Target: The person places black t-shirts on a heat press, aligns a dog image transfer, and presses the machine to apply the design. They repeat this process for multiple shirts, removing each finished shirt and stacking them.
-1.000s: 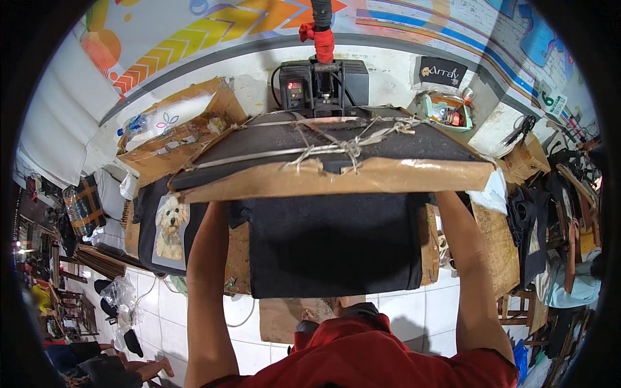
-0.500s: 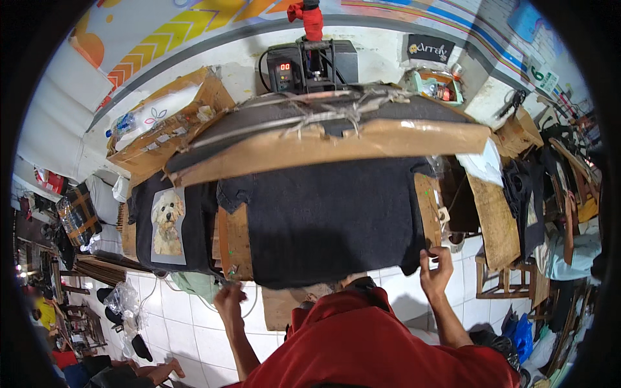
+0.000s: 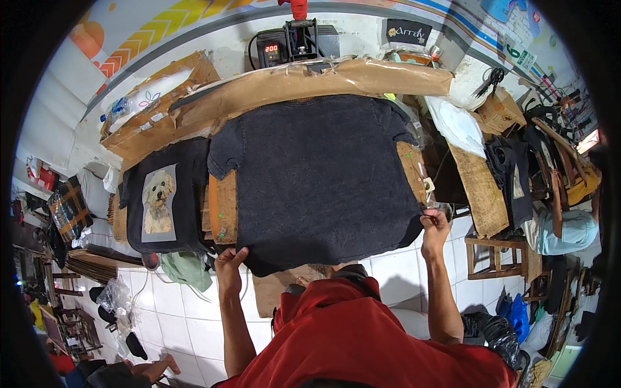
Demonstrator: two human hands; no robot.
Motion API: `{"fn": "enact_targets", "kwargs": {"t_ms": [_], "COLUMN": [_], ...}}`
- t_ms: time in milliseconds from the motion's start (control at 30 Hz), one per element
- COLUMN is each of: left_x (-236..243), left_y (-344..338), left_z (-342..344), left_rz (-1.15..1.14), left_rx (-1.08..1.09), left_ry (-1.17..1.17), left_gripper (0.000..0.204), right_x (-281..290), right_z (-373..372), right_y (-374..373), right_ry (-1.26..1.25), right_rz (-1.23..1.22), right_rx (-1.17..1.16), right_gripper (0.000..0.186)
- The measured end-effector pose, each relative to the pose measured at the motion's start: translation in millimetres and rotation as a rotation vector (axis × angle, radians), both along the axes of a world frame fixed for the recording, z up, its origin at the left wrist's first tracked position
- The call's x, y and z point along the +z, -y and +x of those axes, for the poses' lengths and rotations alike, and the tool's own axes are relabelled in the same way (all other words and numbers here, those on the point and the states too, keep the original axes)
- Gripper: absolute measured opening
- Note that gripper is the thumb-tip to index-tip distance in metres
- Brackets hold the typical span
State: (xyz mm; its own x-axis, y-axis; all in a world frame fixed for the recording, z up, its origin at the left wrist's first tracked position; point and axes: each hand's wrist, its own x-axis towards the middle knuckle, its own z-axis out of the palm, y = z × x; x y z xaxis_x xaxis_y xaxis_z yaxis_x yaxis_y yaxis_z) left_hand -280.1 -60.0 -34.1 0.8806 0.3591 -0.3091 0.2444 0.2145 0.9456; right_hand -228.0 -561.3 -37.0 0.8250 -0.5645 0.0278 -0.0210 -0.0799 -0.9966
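Dark grey shirt (image 3: 320,178) lies spread on the press board, hem at 6 o'clock. Left hand (image 3: 228,265) and right hand (image 3: 433,227) pinch its lower corners; laying looks nearly done, smoothing left.

Plain dk-grey t-shirt (image 3: 320,178); black shirt (image 3: 162,197) w/ white-dog print; red sleeve (image 3: 362,336); brown board (image 3: 223,207).
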Motion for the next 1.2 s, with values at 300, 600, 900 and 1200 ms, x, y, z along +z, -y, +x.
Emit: {"fn": "enact_targets", "kwargs": {"t_ms": [300, 600, 900, 1200], "left_x": [10.0, 36.5, 28.1, -6.4], "left_y": [14.4, 105.6, 4.8, -57.8], "left_z": [3.3, 135.5, 306.9, 380.0], "left_rz": [0.385, 1.411, 1.243, 1.38], "left_rx": [0.16, -0.427, -0.374, -0.284], "left_ry": [-0.068, 0.338, 0.269, 0.137], "left_gripper": [0.023, 0.089, 0.054, 0.044], "right_x": [28.7, 35.8, 35.3, 3.0], "right_z": [3.0, 141.9, 316.8, 383.6], "right_y": [-22.5, -99.0, -25.9, 22.9], "right_ry": [0.007, 0.083, -0.127, -0.35], "right_rz": [-0.882, -1.372, -1.23, -1.21], "right_rx": [-0.022, 0.913, 0.65, 0.608], "right_gripper": [0.028, 0.07, 0.055, 0.055]}}
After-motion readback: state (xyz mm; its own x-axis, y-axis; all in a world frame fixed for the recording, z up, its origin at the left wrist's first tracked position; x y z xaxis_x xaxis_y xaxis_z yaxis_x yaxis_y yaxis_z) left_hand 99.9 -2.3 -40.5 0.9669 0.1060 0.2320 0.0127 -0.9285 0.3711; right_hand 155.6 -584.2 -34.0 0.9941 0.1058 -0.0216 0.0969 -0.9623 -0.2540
